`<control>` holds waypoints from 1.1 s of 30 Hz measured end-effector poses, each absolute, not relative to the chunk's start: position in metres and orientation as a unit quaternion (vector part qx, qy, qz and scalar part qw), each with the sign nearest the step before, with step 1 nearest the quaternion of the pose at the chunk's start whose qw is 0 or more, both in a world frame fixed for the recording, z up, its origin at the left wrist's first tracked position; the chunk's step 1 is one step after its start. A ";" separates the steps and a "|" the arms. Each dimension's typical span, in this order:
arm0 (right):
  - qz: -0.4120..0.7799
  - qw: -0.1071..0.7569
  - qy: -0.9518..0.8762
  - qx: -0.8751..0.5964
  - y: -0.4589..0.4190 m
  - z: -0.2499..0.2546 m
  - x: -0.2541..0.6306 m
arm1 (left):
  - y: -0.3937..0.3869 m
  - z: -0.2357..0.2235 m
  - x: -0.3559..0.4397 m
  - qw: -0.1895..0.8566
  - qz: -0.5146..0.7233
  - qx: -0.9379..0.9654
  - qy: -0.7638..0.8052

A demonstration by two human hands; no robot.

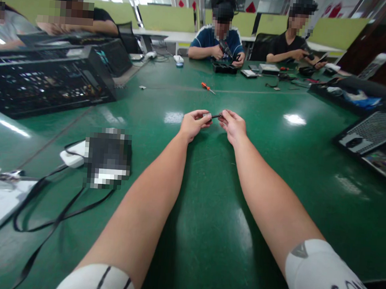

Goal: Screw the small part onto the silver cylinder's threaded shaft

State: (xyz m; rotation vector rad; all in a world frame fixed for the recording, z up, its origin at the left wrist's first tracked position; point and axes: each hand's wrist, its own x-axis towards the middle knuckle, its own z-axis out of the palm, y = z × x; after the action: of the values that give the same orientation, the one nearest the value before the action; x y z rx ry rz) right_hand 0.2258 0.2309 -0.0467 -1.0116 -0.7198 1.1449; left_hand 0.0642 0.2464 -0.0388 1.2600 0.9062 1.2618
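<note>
Both arms reach forward over the green table [210, 185]. Between my fingertips is a small, thin dark rod-like piece [216, 116], too small to name surely. My left hand [196, 123] pinches its left end between thumb and fingers. The fingers of my right hand [234, 124] close on its right end. What lies inside either grip is mostly hidden. Beyond my hands, an orange-handled screwdriver [207, 88] rests on the table, touched by neither hand.
Open computer cases stand at the left [52, 73] and right [378, 135]. A clipboard [3, 206] and a lanyard [57, 218] lie at the near left. Several people sit across the table; one holds a power drill [225, 48] over a black part [225, 68].
</note>
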 end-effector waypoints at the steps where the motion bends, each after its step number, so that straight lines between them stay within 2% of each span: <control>1: 0.512 0.655 -0.327 -0.448 0.230 -0.046 0.224 | 0.246 -0.039 0.064 0.542 0.533 0.530 0.378; 10: 0.552 0.587 -0.386 -0.448 0.200 -0.032 0.223 | 0.218 -0.032 0.072 0.545 0.527 0.546 0.355; 16: 0.478 0.612 -0.400 -0.487 0.115 -0.037 0.243 | 0.113 -0.032 0.059 0.563 0.472 0.570 0.367; 20: 0.422 0.512 -0.618 -0.422 0.031 -0.026 0.249 | 0.023 -0.025 0.026 0.576 0.377 0.656 0.309; 24: 0.308 0.360 -0.825 -0.308 -0.022 0.004 0.248 | -0.011 -0.011 0.008 0.450 0.343 0.786 0.250; 28: 0.224 0.333 -0.856 -0.326 -0.032 0.019 0.244 | 0.000 -0.006 0.007 0.381 0.391 0.809 0.218; 33: 0.235 0.265 -0.842 -0.406 -0.026 0.014 0.243 | 0.003 -0.006 0.003 0.345 0.407 0.812 0.238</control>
State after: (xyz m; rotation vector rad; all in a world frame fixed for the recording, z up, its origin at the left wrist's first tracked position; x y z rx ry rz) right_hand 0.2433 -0.0264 0.0141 -1.0972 -2.2754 0.6356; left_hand 0.0032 0.0032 -0.0059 2.1076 0.6168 1.0569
